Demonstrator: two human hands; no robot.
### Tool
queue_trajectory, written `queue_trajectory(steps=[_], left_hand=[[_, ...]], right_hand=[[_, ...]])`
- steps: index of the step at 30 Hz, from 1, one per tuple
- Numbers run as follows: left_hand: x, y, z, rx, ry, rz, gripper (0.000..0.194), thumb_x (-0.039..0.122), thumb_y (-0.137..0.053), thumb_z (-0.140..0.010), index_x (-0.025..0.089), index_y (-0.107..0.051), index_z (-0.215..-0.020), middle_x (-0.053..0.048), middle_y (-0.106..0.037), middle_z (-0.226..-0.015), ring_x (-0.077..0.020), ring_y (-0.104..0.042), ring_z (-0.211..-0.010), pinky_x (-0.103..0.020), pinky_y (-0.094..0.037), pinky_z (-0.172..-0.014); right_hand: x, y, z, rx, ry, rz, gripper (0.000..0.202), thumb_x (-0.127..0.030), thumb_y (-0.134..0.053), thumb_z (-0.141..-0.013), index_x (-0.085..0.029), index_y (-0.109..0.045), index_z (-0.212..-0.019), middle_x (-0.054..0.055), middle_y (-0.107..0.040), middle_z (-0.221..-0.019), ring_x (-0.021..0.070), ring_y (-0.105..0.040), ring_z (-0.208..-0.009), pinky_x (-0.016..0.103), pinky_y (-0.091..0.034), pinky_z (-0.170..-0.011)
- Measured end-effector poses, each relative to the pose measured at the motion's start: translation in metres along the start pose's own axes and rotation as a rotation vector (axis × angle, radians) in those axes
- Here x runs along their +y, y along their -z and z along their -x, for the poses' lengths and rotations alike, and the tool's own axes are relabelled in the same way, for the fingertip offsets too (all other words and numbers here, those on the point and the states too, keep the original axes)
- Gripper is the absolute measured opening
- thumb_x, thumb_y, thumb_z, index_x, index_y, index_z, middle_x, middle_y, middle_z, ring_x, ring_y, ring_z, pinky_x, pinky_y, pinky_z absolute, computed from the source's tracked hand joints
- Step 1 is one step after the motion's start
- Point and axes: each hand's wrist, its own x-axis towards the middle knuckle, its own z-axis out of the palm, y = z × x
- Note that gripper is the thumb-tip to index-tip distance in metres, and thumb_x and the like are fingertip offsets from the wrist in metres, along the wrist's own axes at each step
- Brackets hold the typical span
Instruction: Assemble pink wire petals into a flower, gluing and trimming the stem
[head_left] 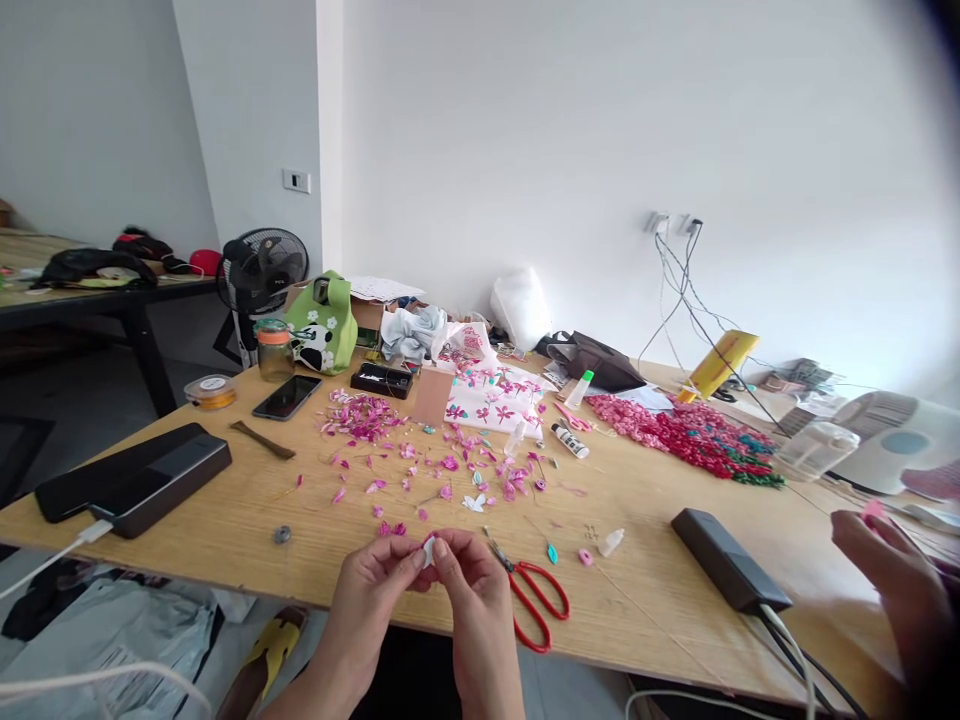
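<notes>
Above the front edge of the wooden table (pixel 480 530), my left hand (pixel 379 580) and my right hand (pixel 472 580) meet, fingers closed. Between both thumbs and forefingers they pinch a small white petal-shaped piece (pixel 429 550) with a pink edge. Scissors with red handles (pixel 538 600) lie just right of my right hand. Beyond my fingers are dark pink petals (pixel 391 528), a white petal piece (pixel 474 503) and many scattered pink petals (pixel 409 452). A teal leaf (pixel 553 553), a pink ring-shaped spool (pixel 585 557) and a small white bottle (pixel 611 542) lie to the right.
A co-worker's hand (pixel 885 560) holds something pink at the far right. Black power banks (pixel 731 560) with cables flank the workspace. A phone (pixel 288 397), a jar (pixel 274 355) and a pink-red heap (pixel 690 440) stand farther back. Below the left edge lies a plastic bag (pixel 112 640).
</notes>
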Motion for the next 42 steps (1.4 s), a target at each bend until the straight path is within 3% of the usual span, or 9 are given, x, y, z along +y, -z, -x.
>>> queue_trajectory(steps=[10,17,26,32,37,39,42], left_hand=[[0.003,0.003,0.008,-0.058,0.031,-0.072,0.021,0.036,-0.072,-0.071,0.015,-0.071,-0.072,-0.004,-0.068,-0.071,-0.0163,-0.058,-0.071,-0.025,-0.047,-0.07],[0.006,0.005,0.008,-0.014,0.041,-0.071,0.019,0.033,-0.07,-0.071,0.016,-0.066,-0.063,0.0,-0.062,-0.06,-0.0137,-0.055,-0.063,-0.022,-0.045,-0.065],[0.005,0.005,0.008,-0.032,0.057,-0.009,0.019,0.032,-0.073,-0.068,0.015,-0.068,-0.065,-0.001,-0.063,-0.062,-0.0132,-0.056,-0.062,-0.022,-0.045,-0.063],[0.001,0.009,0.007,-0.048,0.062,-0.071,0.022,0.036,-0.071,-0.07,0.015,-0.068,-0.069,-0.002,-0.065,-0.066,-0.0155,-0.057,-0.066,-0.025,-0.045,-0.066],[0.005,0.014,0.005,0.012,0.045,-0.169,0.024,0.039,-0.068,-0.072,0.017,-0.063,-0.063,0.0,-0.06,-0.058,-0.0156,-0.053,-0.063,-0.025,-0.042,-0.067],[0.006,0.015,0.004,0.009,0.061,-0.168,0.026,0.041,-0.068,-0.072,0.018,-0.062,-0.061,0.001,-0.059,-0.057,-0.0157,-0.052,-0.063,-0.025,-0.041,-0.066],[0.005,0.017,0.003,-0.005,0.085,-0.177,0.027,0.042,-0.068,-0.072,0.019,-0.062,-0.06,0.001,-0.06,-0.058,-0.016,-0.052,-0.063,-0.025,-0.041,-0.066]], right_hand=[[-0.001,-0.004,0.008,0.023,-0.139,-0.12,0.016,-0.04,-0.052,-0.084,-0.038,-0.066,-0.09,0.006,-0.07,-0.072,0.0235,-0.069,-0.069,0.033,-0.048,-0.049],[0.002,-0.005,0.009,-0.031,-0.103,-0.043,0.018,-0.041,-0.049,-0.085,-0.039,-0.066,-0.09,0.007,-0.071,-0.076,0.025,-0.069,-0.075,0.034,-0.049,-0.053],[-0.004,-0.001,0.009,-0.089,-0.003,-0.012,0.018,-0.042,-0.052,-0.082,-0.039,-0.069,-0.086,0.006,-0.071,-0.074,0.0234,-0.068,-0.07,0.034,-0.046,-0.052],[-0.014,0.001,0.008,-0.05,-0.077,-0.097,0.026,-0.046,-0.048,-0.084,-0.035,-0.071,-0.083,0.005,-0.07,-0.07,0.0202,-0.066,-0.064,0.032,-0.045,-0.053],[0.004,0.028,-0.026,-0.035,-0.155,0.016,0.027,-0.039,-0.048,-0.087,-0.023,-0.068,-0.082,0.005,-0.068,-0.078,0.0216,-0.064,-0.074,0.031,-0.047,-0.067],[0.021,0.044,-0.049,0.014,-0.112,0.284,0.024,-0.027,-0.045,-0.088,-0.021,-0.067,-0.089,0.007,-0.068,-0.086,0.0224,-0.061,-0.081,0.031,-0.045,-0.072],[0.044,0.059,-0.08,-0.136,-0.003,0.626,0.029,-0.013,-0.042,-0.085,-0.02,-0.069,-0.091,0.009,-0.065,-0.089,0.0233,-0.058,-0.089,0.03,-0.041,-0.076]])
